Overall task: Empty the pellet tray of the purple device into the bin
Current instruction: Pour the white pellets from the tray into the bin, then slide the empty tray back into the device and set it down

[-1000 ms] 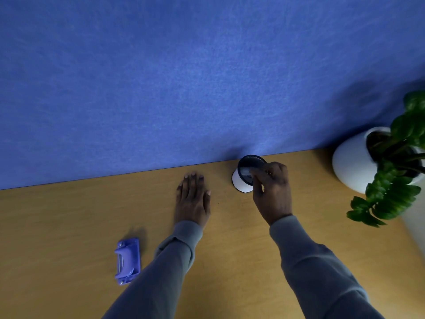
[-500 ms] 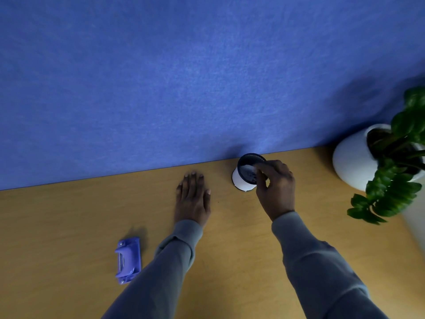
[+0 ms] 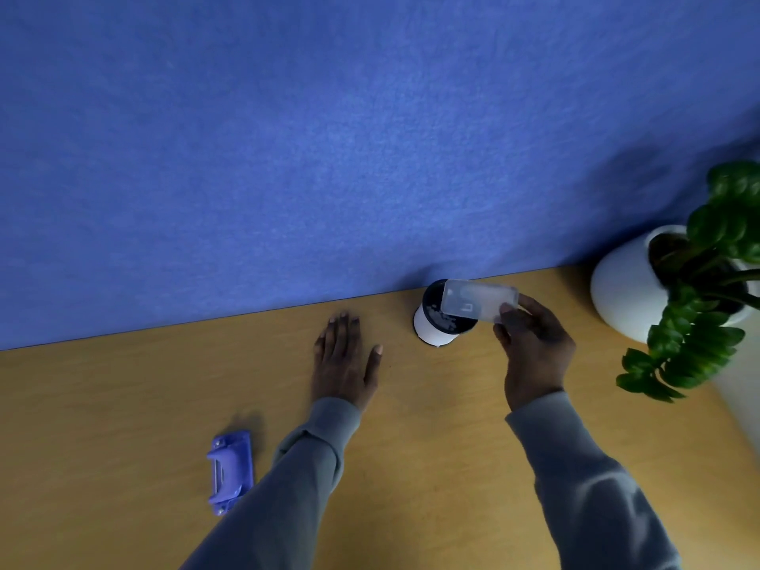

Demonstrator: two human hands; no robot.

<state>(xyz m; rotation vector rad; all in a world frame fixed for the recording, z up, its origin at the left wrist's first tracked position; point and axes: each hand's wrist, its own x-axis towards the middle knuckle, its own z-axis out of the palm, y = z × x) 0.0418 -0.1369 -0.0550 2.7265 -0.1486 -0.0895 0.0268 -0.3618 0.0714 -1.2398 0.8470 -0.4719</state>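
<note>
A small white bin (image 3: 432,329) with a dark rim stands on the wooden desk against the blue partition; pale bits lie inside it. My right hand (image 3: 534,349) grips one end of a clear plastic pellet tray (image 3: 477,300) and holds it tilted over the bin's mouth. My left hand (image 3: 344,366) lies flat on the desk with fingers spread, left of the bin. The purple device (image 3: 230,466) lies on the desk at the lower left, apart from both hands.
A white round pot (image 3: 621,294) with a green leafy plant (image 3: 695,322) stands at the right end of the desk. The blue partition (image 3: 329,137) closes off the back edge. The desk's right edge runs beside the plant.
My right hand has pulled back to the right of the bin, and the clear tray now shows in full, tilted over the bin's mouth. My left hand and the purple device have stayed put.
</note>
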